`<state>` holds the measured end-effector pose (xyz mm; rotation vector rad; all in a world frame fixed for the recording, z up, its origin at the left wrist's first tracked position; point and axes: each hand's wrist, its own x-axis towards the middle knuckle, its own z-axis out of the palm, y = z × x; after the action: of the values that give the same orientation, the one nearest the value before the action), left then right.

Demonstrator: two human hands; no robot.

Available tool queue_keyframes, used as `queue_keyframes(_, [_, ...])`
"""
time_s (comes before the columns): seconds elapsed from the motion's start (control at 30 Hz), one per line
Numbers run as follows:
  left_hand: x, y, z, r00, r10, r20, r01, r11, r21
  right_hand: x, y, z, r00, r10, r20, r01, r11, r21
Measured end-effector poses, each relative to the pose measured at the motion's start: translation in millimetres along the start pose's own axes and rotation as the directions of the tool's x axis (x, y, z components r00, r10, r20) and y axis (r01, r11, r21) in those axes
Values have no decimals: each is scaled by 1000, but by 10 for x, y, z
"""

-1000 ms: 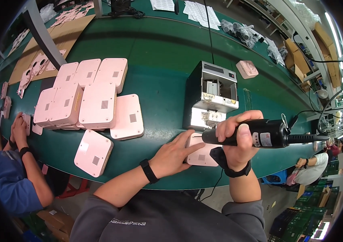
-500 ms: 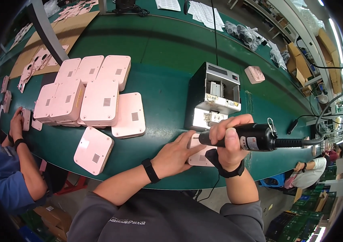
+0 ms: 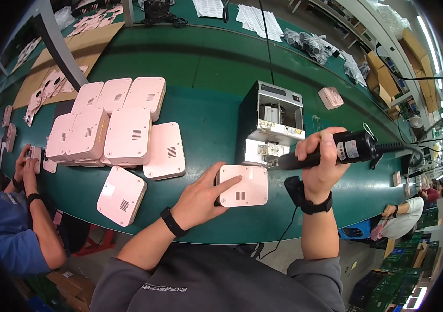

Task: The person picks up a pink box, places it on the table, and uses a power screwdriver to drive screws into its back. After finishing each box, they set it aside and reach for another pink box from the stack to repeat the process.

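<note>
A pale pink plastic case (image 3: 252, 184) with a vent grille and corner screw holes lies in front of me. My left hand (image 3: 199, 196) grips its left side, index finger stretched over the top face. In my right hand (image 3: 321, 169) is a black electric screwdriver (image 3: 356, 147), held almost level. Its front end points left at the lower front of a black and silver screw feeder (image 3: 248, 127); the bit is too blurred to make out. Another pink case (image 3: 121, 195) lies alone to the left, beside a stack of similar cases (image 3: 128, 132).
A small pink part (image 3: 331, 98) lies right of the feeder. Cardboard (image 3: 99, 44) with pink parts is at the far left, bagged parts (image 3: 312, 46) at the back. A co-worker in a blue shirt (image 3: 21, 229) handles a pink part at the left. A cable hangs behind the feeder.
The screwdriver has left the case and moved right, to the feeder's front. The case has turned and come into fuller view, with my left hand now at its left side.
</note>
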<state>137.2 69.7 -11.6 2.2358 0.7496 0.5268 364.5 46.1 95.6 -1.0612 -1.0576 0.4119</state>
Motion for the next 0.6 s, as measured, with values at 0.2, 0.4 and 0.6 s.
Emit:
queue_keyframes(0.2, [1, -31, 27, 1000, 21, -18, -20, 1000, 17, -377, -221, -188, 994, 99, 37, -103, 986, 129])
queue_keyframes(0.4, [30, -30, 20, 1000, 23, -12, -23, 1000, 5, -570, -287, -296, 995, 54, 88, -65, 990, 125])
queue_keyframes(0.6, [38, -17, 41, 1000, 19, -25, -18, 1000, 7, -703, -161, -285, 992, 109, 63, -114, 991, 70])
